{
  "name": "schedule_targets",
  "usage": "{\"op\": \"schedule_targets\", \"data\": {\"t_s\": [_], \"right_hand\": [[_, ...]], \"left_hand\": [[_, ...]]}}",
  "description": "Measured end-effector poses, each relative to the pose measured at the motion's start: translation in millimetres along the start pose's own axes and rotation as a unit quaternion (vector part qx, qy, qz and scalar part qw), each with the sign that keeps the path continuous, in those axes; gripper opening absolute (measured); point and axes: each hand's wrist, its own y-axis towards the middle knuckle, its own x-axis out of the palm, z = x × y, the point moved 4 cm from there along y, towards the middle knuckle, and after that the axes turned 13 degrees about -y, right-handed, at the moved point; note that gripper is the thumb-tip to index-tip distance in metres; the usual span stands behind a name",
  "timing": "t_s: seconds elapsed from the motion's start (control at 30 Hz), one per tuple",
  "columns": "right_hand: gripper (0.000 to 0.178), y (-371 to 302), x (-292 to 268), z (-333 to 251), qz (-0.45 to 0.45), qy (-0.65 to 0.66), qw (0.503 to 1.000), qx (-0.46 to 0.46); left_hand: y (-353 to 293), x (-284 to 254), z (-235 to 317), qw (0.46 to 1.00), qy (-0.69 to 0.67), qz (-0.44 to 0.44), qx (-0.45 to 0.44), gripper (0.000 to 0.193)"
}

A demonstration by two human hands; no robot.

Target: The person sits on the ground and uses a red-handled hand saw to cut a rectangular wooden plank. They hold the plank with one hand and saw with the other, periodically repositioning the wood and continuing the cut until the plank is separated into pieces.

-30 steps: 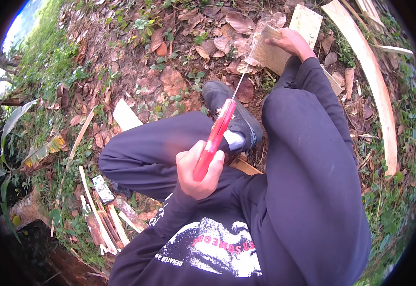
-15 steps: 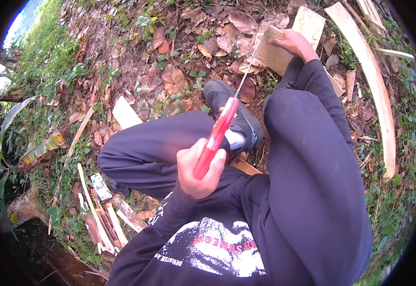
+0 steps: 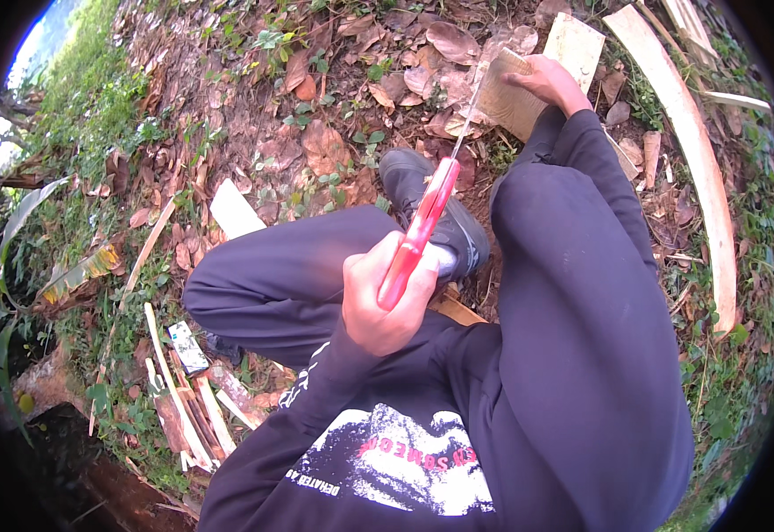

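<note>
A: Which hand is holding the saw?

B: The left hand (image 3: 387, 301) is closing its grip fully around the red handle of the one handsaw (image 3: 422, 226); fingers are wrapping it tight, nothing else in that fist

A: And which way is the blade running?

B: Its long axis is pointing up and slightly right, away from the body, from the fist toward the wooden board (image 3: 511, 102). The thin blade is reaching the board's near edge, so the board is lying ahead of the left grip, past the black shoe (image 3: 431, 208)

A: What is the right hand doing?

B: The right hand (image 3: 551, 84) is resting on the board's far side, fingers curling over its top edge and steadying it on the leafy ground. It is the nearer hand to the board, touching it; the left is well apart, joined only by the saw

A: Counts?

B: One saw, one board under the hand, a second pale board (image 3: 573, 44) lying just behind it, one long curved plank (image 3: 697, 168) to the right, and one white offcut (image 3: 236, 211) near the left knee. A bundle of split sticks (image 3: 187, 403) is lying lower left; I cannot count them exactly
</note>
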Motion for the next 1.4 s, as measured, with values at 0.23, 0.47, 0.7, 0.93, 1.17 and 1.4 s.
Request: {"op": "schedule_targets", "data": {"t_s": [0.23,0.47,0.7,0.93,1.17,1.4], "right_hand": [[0.081,-4.9,-11.0,-6.2,-0.025,0.012,0.999,-0.023],[0.083,-6.3,-12.9,-6.2,0.006,-0.026,1.0,-0.014],[0.077,-10.3,-10.8,-7.4,-0.007,0.018,1.0,-0.021],[0.083,-7.9,-13.0,-4.4,0.012,0.003,1.0,-0.024],[0.085,-7.5,-21.4,-1.2,0.002,-0.007,1.0,-0.023],[0.084,-13.2,-18.1,-7.6,-0.006,0.002,1.0,-0.019]], "left_hand": [[-24.5,-16.8,8.1,0.999,0.027,-0.026,-0.021,0.016],[-16.7,-12.7,26.4,1.0,-0.015,-0.002,-0.02,0.019],[-24.8,-20.3,15.9,0.998,-0.003,-0.036,-0.048,0.016],[-27.4,-13.6,18.4,0.999,0.011,-0.018,-0.045,0.016],[-51.7,-23.3,28.1,0.998,0.047,-0.027,-0.034,0.015],[-56.9,-28.3,33.2,0.999,0.018,0.006,-0.042,0.017]]}}
